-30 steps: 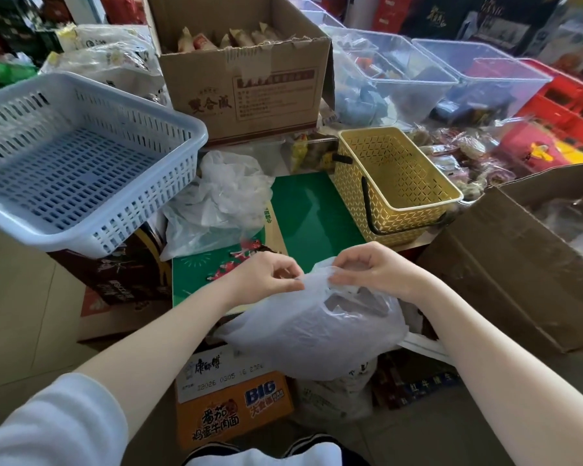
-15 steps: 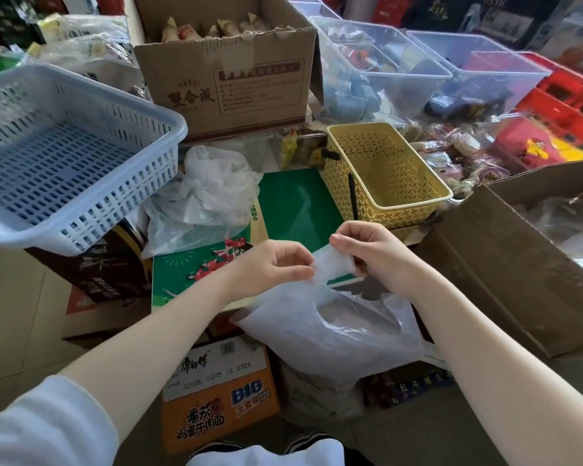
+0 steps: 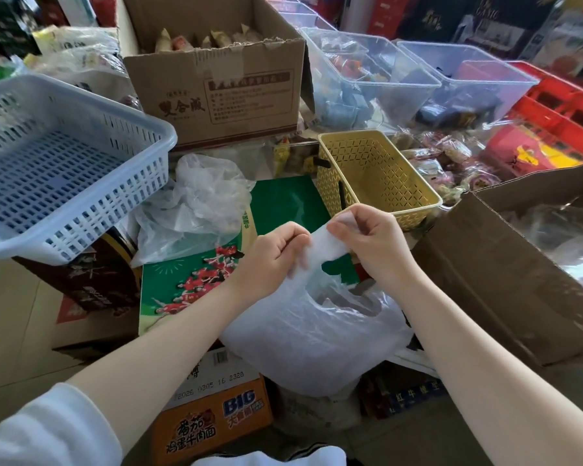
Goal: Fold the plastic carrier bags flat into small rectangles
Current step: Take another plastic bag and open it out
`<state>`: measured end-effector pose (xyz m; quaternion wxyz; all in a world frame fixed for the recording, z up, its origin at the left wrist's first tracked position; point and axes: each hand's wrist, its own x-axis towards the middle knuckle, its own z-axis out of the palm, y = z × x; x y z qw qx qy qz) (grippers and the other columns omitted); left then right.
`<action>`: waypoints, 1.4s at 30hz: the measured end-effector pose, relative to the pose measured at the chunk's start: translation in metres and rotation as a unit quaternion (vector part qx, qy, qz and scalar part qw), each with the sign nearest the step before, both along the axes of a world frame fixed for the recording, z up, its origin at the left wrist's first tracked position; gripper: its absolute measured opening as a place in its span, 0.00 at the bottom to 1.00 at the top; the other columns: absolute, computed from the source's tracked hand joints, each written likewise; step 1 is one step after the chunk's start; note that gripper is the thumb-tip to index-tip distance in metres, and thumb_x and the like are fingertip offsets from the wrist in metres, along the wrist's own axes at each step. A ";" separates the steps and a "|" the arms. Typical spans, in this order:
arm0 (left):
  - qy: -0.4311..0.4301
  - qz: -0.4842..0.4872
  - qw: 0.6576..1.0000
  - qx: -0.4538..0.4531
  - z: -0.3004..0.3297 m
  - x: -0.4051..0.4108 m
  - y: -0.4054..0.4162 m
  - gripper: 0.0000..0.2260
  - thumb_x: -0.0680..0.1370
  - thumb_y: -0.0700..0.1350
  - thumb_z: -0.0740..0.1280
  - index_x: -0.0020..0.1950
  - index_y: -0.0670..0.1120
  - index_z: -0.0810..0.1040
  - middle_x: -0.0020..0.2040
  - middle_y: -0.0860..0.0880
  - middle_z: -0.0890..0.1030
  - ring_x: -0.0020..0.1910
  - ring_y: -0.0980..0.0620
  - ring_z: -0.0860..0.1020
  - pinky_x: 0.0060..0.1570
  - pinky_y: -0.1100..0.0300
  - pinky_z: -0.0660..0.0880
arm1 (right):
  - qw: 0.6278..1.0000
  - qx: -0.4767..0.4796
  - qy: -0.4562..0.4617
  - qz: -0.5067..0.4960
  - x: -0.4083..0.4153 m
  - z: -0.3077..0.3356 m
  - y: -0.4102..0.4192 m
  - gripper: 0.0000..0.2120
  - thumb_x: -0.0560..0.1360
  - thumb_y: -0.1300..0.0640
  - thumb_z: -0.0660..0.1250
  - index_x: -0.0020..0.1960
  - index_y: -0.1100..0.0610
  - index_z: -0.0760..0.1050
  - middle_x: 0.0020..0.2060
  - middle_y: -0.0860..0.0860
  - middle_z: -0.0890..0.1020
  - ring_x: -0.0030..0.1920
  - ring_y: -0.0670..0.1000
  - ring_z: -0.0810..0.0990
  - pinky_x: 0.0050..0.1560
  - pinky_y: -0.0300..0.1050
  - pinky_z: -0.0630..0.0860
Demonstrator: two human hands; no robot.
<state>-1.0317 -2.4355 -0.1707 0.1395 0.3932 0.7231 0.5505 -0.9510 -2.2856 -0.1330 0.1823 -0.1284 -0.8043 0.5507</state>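
Observation:
A translucent white plastic carrier bag (image 3: 303,338) hangs in the air in front of me, puffed out below its handle. My left hand (image 3: 266,260) pinches the handle strip from the left. My right hand (image 3: 371,243) pinches the same strip at its top end, a little higher. The strip is stretched between the two hands. A heap of more crumpled clear carrier bags (image 3: 196,210) lies beyond my left hand on a green box lid (image 3: 283,203).
A pale blue slatted basket (image 3: 61,169) stands at the left and a yellow basket (image 3: 374,176) sits just beyond my right hand. An open cardboard box (image 3: 216,85) is behind them, a brown carton (image 3: 505,264) at the right, and printed cartons (image 3: 212,418) below.
Both hands have risen and drawn apart, pulling the bag's handle strip up and taut. The bag's body now hangs lower beneath them.

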 end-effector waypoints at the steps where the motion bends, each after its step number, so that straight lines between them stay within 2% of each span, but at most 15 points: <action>1: 0.020 0.014 1.000 0.000 -0.003 -0.001 0.000 0.09 0.78 0.49 0.60 0.44 0.45 0.74 0.31 0.55 0.74 0.29 0.59 0.71 0.31 0.70 0.67 | 1.000 -0.028 0.011 0.000 0.000 0.001 0.001 0.04 0.74 0.63 0.67 0.43 0.65 0.77 0.35 0.53 0.79 0.37 0.50 0.76 0.39 0.42 0.74; 4: 0.140 0.094 0.986 -0.002 -0.020 -0.005 0.002 0.15 0.74 0.58 0.62 0.40 0.47 0.77 0.46 0.54 0.74 0.45 0.60 0.71 0.45 0.66 0.68 | 0.987 -0.152 0.021 0.042 -0.001 0.011 0.004 0.04 0.74 0.62 0.67 0.41 0.62 0.78 0.35 0.53 0.78 0.39 0.50 0.75 0.41 0.41 0.73; 7: 0.053 0.057 0.997 -0.025 -0.024 -0.014 0.002 0.11 0.72 0.59 0.65 0.36 0.53 0.76 0.61 0.56 0.69 0.61 0.60 0.67 0.61 0.61 0.62 | 0.979 -0.193 0.010 0.069 -0.004 0.016 0.009 0.05 0.73 0.60 0.67 0.40 0.56 0.81 0.36 0.49 0.82 0.44 0.49 0.78 0.48 0.43 0.75; 9: -0.008 0.005 1.000 -0.024 -0.024 -0.015 0.001 0.13 0.72 0.60 0.66 0.36 0.53 0.75 0.47 0.54 0.78 0.45 0.64 0.73 0.47 0.69 0.67 | 0.980 -0.190 0.004 0.062 -0.007 0.018 0.012 0.07 0.75 0.60 0.65 0.42 0.57 0.81 0.37 0.49 0.83 0.44 0.48 0.81 0.47 0.42 0.77; 11: -0.014 -0.001 1.000 -0.023 -0.027 -0.013 -0.002 0.12 0.74 0.57 0.66 0.36 0.50 0.74 0.31 0.48 0.72 0.29 0.57 0.67 0.31 0.66 0.63 | 0.981 -0.189 0.001 0.039 -0.009 0.018 0.016 0.09 0.77 0.59 0.63 0.43 0.58 0.81 0.38 0.50 0.84 0.44 0.50 0.82 0.46 0.43 0.79; 15: -0.019 0.028 0.999 -0.011 -0.037 -0.003 -0.009 0.10 0.75 0.53 0.60 0.38 0.49 0.72 0.29 0.49 0.70 0.28 0.56 0.66 0.29 0.65 0.62 | 0.985 -0.156 0.006 -0.070 -0.017 0.008 0.028 0.09 0.78 0.57 0.63 0.42 0.55 0.80 0.36 0.50 0.82 0.41 0.51 0.80 0.40 0.45 0.79; 21: 0.056 0.072 0.995 -0.050 -0.052 -0.003 -0.026 0.11 0.78 0.51 0.58 0.37 0.51 0.70 0.25 0.52 0.67 0.23 0.56 0.65 0.25 0.65 0.59 | 0.965 -0.172 -0.011 -0.196 -0.027 -0.013 0.041 0.11 0.78 0.55 0.62 0.40 0.54 0.79 0.31 0.51 0.74 0.26 0.45 0.71 0.24 0.35 0.70; 23: 0.068 0.080 0.992 -0.072 -0.052 -0.010 -0.035 0.11 0.80 0.48 0.59 0.39 0.48 0.71 0.24 0.54 0.66 0.23 0.57 0.66 0.24 0.66 0.59 | 0.973 -0.112 -0.059 -0.195 -0.031 -0.023 0.040 0.08 0.79 0.56 0.62 0.45 0.56 0.79 0.38 0.52 0.78 0.37 0.48 0.79 0.33 0.36 0.75; 25: 0.089 0.078 0.988 -0.098 -0.048 -0.018 -0.042 0.09 0.79 0.47 0.59 0.41 0.45 0.72 0.24 0.53 0.67 0.23 0.57 0.68 0.25 0.67 0.60 | 0.968 0.083 -0.151 -0.183 -0.033 -0.033 0.035 0.14 0.78 0.56 0.62 0.62 0.57 0.73 0.55 0.55 0.78 0.57 0.55 0.76 0.55 0.46 0.76; 27: 0.134 0.063 0.981 -0.127 -0.041 -0.026 -0.047 0.11 0.79 0.49 0.59 0.44 0.43 0.74 0.27 0.51 0.70 0.26 0.57 0.70 0.28 0.64 0.62 | 0.952 0.257 -0.130 -0.102 -0.036 -0.036 0.019 0.24 0.78 0.54 0.63 0.71 0.57 0.63 0.68 0.54 0.70 0.69 0.55 0.65 0.69 0.53 0.62; 30: 0.217 0.030 0.964 -0.149 -0.028 -0.034 -0.053 0.17 0.79 0.53 0.59 0.48 0.39 0.76 0.30 0.45 0.75 0.25 0.54 0.70 0.29 0.60 0.62 | 0.926 0.335 -0.106 0.140 -0.046 -0.035 -0.014 0.22 0.78 0.51 0.61 0.71 0.53 0.65 0.70 0.50 0.68 0.73 0.51 0.58 0.75 0.53 0.47; 32: 0.249 0.018 0.957 -0.150 -0.021 -0.039 -0.058 0.18 0.78 0.53 0.58 0.49 0.39 0.76 0.30 0.43 0.77 0.26 0.48 0.73 0.28 0.60 0.64 | 0.880 0.380 -0.158 0.236 -0.053 -0.039 -0.031 0.21 0.79 0.49 0.59 0.70 0.51 0.65 0.70 0.48 0.69 0.74 0.49 0.57 0.73 0.52 0.41; 34: 0.241 0.015 0.959 -0.151 -0.016 -0.045 -0.066 0.14 0.78 0.51 0.60 0.50 0.40 0.75 0.30 0.47 0.77 0.27 0.48 0.73 0.30 0.57 0.68 | 0.856 0.403 -0.174 0.273 -0.060 -0.043 -0.038 0.19 0.79 0.50 0.59 0.69 0.51 0.67 0.65 0.50 0.74 0.69 0.51 0.64 0.71 0.52 0.47; 39: 0.189 0.020 0.947 -0.259 -0.017 -0.054 -0.091 0.23 0.73 0.55 0.67 0.63 0.46 0.70 0.28 0.52 0.72 0.27 0.55 0.71 0.33 0.59 0.70 | 0.882 0.322 -0.187 0.289 -0.069 -0.047 -0.034 0.12 0.78 0.56 0.62 0.50 0.66 0.76 0.45 0.60 0.77 0.45 0.58 0.74 0.49 0.51 0.69; 42: 0.153 -0.025 0.918 -0.365 -0.033 -0.065 -0.109 0.11 0.73 0.55 0.69 0.47 0.49 0.77 0.34 0.55 0.76 0.33 0.58 0.74 0.34 0.61 0.68 | 0.901 0.270 -0.231 0.247 -0.071 -0.051 -0.021 0.11 0.78 0.58 0.60 0.46 0.65 0.74 0.42 0.56 0.76 0.43 0.56 0.74 0.42 0.48 0.68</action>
